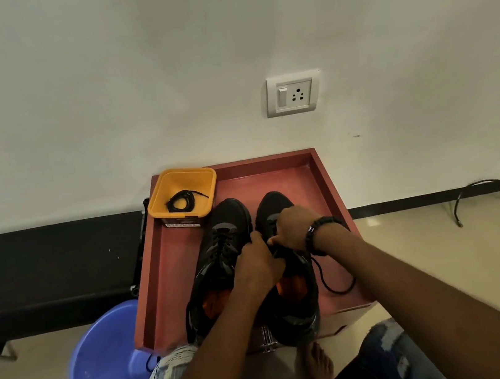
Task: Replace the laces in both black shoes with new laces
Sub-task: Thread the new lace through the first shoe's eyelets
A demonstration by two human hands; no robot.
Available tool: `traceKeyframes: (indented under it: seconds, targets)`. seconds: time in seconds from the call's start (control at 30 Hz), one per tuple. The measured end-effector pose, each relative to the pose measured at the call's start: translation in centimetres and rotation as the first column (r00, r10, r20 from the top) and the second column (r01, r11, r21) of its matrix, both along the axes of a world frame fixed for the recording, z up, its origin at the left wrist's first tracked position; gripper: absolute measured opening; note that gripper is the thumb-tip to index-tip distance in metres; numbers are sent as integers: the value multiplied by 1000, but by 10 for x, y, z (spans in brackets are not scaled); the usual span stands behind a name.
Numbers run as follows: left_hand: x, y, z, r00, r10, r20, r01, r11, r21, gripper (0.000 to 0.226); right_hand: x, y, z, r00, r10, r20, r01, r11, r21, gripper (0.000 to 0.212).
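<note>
White wall fills the upper view, with a white switch-and-socket plate at about one o'clock from the middle and a black skirting band along the pale tiled floor. On the floor stands a shallow reddish-brown wooden tray with raised rims.

At the tray's eleven o'clock corner sits a square yellow plastic tub, and in it lies a coiled black lace. A dark label on the tub's near face carries print too small to read. Just outside the tray, at its seven o'clock, a round blue plastic basin sits on the floor.

Two black sports shoes with orange insoles lie side by side in the tray, long axes running six to twelve o'clock, toes toward the wall. The left black shoe is laced. Over the right black shoe, the left hand is curled, gripping its upper, and the right hand, wearing a black beaded bracelet, pinches the lacing. A loose black lace end loops onto the tray at that shoe's three o'clock.
</note>
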State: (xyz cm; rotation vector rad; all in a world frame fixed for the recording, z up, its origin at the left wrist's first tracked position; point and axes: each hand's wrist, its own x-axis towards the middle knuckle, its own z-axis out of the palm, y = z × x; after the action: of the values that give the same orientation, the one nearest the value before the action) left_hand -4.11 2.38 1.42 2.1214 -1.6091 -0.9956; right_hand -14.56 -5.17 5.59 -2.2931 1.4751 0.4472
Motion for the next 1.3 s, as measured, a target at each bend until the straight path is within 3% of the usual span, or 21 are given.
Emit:
traceKeyframes:
  seconds: [0.1, 0.17, 0.27, 0.33, 0.37, 0.43, 0.5, 0.57, 0.6, 0.67, 0.73, 0.87, 0.97, 1.07, 1.13, 1.2, 1.3]
  targets:
    - [1, 3, -1, 998, -29, 56, 30, 999, -22, 50, -10, -2, 3, 962, -172, 213, 119, 964, 239, 33]
    - [0, 3, -1, 996, -44, 73, 45, 999, -24, 50, -27, -1, 6, 746, -508, 430, 243, 809, 535, 23]
    - [0, 1, -2, 995, -46, 88, 49, 998, -30, 49, -49, 6, -3, 308, -831, 462, 191, 530, 826, 15]
    - [-1, 1, -1, 994, -55, 91, 57, 998, -21, 51, -55, 17, -13, 156, -858, 489, 159, 510, 845, 6]
    - [-1, 0, -1, 994, -57, 94, 59, 998, -17, 51, -56, 21, -16, 135, -844, 520, 171, 536, 826, 7]
    - [1, -1, -1, 994, -56, 96, 57, 998, -8, 50, -56, 26, -19, 222, -767, 602, 221, 641, 735, 15]
    - [3, -1, -1, 995, -52, 88, 53, 999, 1, 51, -59, 29, -20, 437, -622, 650, 236, 776, 584, 41]
    - [5, -2, -1, 996, -49, 77, 49, 999, 2, 51, -58, 35, -24, 679, -434, 591, 217, 889, 404, 70]
    - [6, -2, 0, 996, -51, 76, 51, 999, 1, 51, -55, 41, -28, 756, -357, 549, 219, 928, 302, 76]
    - [4, -3, 3, 992, -75, 100, 75, 997, 1, 47, -45, 54, -36, 822, -273, 500, 280, 958, 62, 69]
    - [-1, -2, 3, 987, -99, 128, 101, 995, -8, 40, -34, 62, -40, 825, -277, 492, 365, 927, -89, 56]
    - [-7, 2, 2, 986, -78, 150, 84, 996, -30, 34, -27, 63, -43, 803, -314, 507, 426, 897, -118, 46]
    - [3, 1, -1, 992, -58, 109, 62, 998, -33, 33, -42, 60, -44, 723, -358, 591, 464, 885, -30, 45]
    - [17, -1, -2, 999, -30, -29, 29, 999, -15, 42, -58, 54, -43, 580, -410, 704, 491, 865, 99, 43]
    - [22, -2, -2, 994, 12, -110, -11, 1000, 13, 46, -62, 53, -42, 538, -418, 732, 488, 862, 134, 40]
    - [23, -2, -3, 993, 24, -120, -22, 1000, 17, 47, -61, 56, -44, 557, -395, 730, 480, 871, 105, 35]
    - [17, 0, -2, 994, -69, 81, 71, 997, -25, 42, -56, 65, -51, 618, -362, 698, 468, 883, 44, 26]
